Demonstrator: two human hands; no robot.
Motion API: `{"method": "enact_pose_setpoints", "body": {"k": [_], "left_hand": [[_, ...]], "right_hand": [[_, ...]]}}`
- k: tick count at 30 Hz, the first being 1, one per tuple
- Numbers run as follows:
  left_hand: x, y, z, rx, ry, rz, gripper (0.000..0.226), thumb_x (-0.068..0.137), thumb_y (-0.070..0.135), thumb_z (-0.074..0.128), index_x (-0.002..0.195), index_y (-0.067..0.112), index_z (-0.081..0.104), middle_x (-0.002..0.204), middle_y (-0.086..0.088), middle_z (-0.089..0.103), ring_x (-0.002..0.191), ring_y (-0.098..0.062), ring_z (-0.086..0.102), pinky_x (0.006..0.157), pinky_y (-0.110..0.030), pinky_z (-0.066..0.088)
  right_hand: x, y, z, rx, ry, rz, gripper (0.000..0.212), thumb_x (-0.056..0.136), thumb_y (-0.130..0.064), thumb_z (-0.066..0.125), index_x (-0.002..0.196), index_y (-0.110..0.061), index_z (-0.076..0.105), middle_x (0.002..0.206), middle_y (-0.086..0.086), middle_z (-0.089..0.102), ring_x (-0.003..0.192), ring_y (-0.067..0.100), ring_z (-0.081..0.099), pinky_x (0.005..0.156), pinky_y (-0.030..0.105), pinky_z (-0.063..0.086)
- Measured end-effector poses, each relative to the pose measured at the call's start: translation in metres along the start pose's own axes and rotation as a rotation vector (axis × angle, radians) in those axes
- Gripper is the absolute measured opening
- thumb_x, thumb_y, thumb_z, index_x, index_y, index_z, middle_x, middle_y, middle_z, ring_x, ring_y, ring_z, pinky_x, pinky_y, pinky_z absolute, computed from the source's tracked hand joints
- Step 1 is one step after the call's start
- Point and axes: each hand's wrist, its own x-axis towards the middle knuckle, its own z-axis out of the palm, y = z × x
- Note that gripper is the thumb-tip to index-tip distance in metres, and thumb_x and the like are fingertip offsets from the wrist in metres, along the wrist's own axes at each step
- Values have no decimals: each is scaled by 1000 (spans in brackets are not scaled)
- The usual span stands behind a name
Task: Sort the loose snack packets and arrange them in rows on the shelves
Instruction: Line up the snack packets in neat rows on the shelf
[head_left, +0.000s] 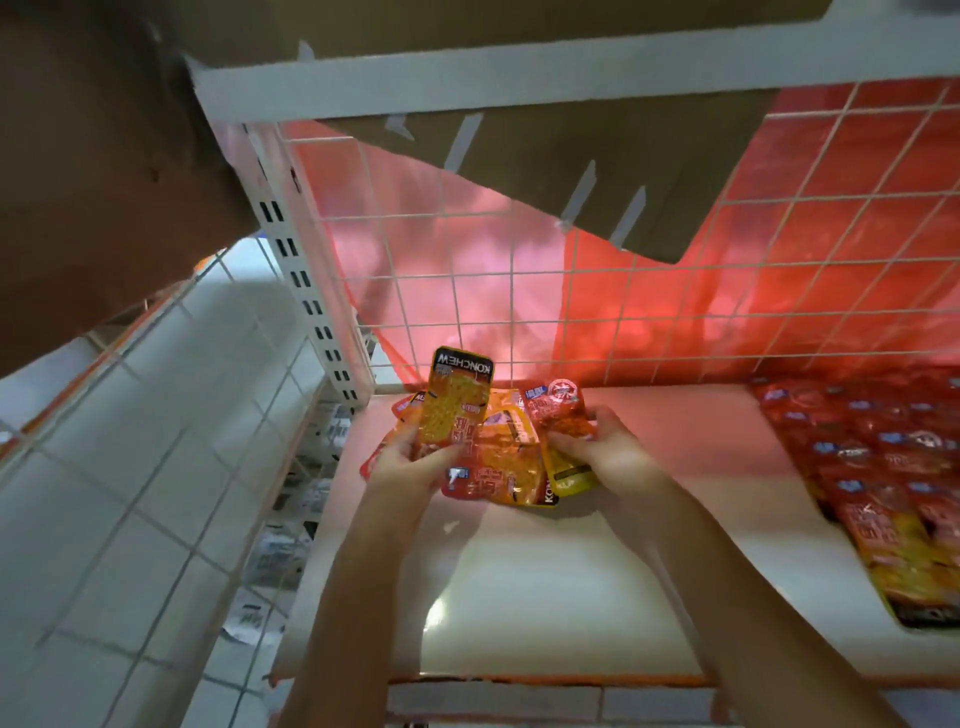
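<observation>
A yellow packet (457, 402) is pinched by the left hand (410, 462); the loose pile (511, 462) (gripped by the right hand (605, 447)) could be spilled if fumbled.

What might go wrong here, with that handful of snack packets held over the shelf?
1. The left hand holds one yellow packet upright while others fan loosely beneath it; the loose packets might slip and scatter onto the shelf.
2. Red and yellow packets overlap under the right hand, so kinds may get mixed.
3. The arranged rows lie nearby; a sweeping arm might disturb them.
</observation>
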Motion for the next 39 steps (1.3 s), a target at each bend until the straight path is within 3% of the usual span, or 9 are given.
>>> {"method": "enact_pose_setpoints", "body": {"k": [5, 10, 15, 18, 23, 26, 29, 36, 39], "left_hand": [[2, -4, 23, 155, 68, 69, 62, 66, 4, 80, 121, 4, 52, 101, -17, 68, 89, -31, 66, 87, -45, 53], [-5, -15, 65, 217, 39, 115, 50, 62, 22, 84, 105, 9, 64, 90, -11, 71, 83, -29, 67, 82, -42, 55], [-19, -24, 130, -17, -101, 29, 10, 82, 2, 64, 88, 9, 64, 73, 0, 72, 69, -14, 68, 74, -29, 57], [-37, -28, 176, -28, -163, 47, 10, 86, 2, 59, 89, 10, 63, 71, 2, 72, 66, -10, 68, 72, -28, 57], [-78, -50, 270, 3, -205, 86, 14, 81, 10, 69, 92, 12, 62, 81, -2, 69, 67, -11, 64, 59, -21, 55], [-108, -69, 334, 36, -228, 93, 17, 87, 11, 63, 103, 11, 60, 88, -4, 65, 67, -11, 62, 52, -18, 52], [-133, -92, 397, 126, -302, 121, 18, 88, 14, 64, 106, 14, 63, 93, -4, 67, 68, -12, 64, 55, -22, 53], [-165, -126, 536, 320, -468, 89, 28, 83, 29, 70, 109, 20, 63, 106, -1, 67, 94, -19, 63, 75, -32, 53], [-173, -139, 594, 274, -547, 60, 26, 84, 23, 69, 110, 19, 62, 104, 2, 66, 91, -14, 63, 63, -22, 47]], "right_hand": [[-18, -2, -27, 209, 24, 27, 34, 84, 8, 57, 114, -2, 48, 86, 12, 61, 69, 23, 61, 63, 33, 51], [-48, 0, -77, 316, 1, -15, 40, 75, 11, 60, 113, -1, 54, 94, 16, 64, 83, 29, 62, 80, 42, 50], [-78, 12, -152, 239, 47, -33, 38, 74, 4, 69, 109, -8, 59, 95, 10, 71, 81, 25, 67, 78, 43, 53], [-101, 19, -198, 279, 40, -79, 43, 65, 0, 72, 104, -11, 61, 93, 8, 72, 80, 22, 69, 72, 40, 55], [-159, 22, -284, 438, 26, -114, 33, 90, 6, 49, 114, -14, 59, 100, 9, 70, 83, 22, 69, 62, 34, 58], [-190, 25, -340, 513, 15, -119, 31, 95, 3, 37, 90, -16, 61, 77, 8, 59, 59, 14, 61, 52, 26, 49], [-221, 27, -391, 591, 71, -110, 14, 93, -8, 49, 98, -13, 61, 60, -3, 49, 50, 8, 47, 46, 19, 38], [-267, 39, -508, 786, 181, -143, 36, 76, -2, 72, 99, -19, 49, 55, -2, 39, 47, 9, 30, 39, 19, 27], [-282, 44, -557, 864, 170, -185, 55, 49, -8, 89, 86, -19, 50, 58, -2, 44, 48, 9, 28, 37, 20, 31]]}}
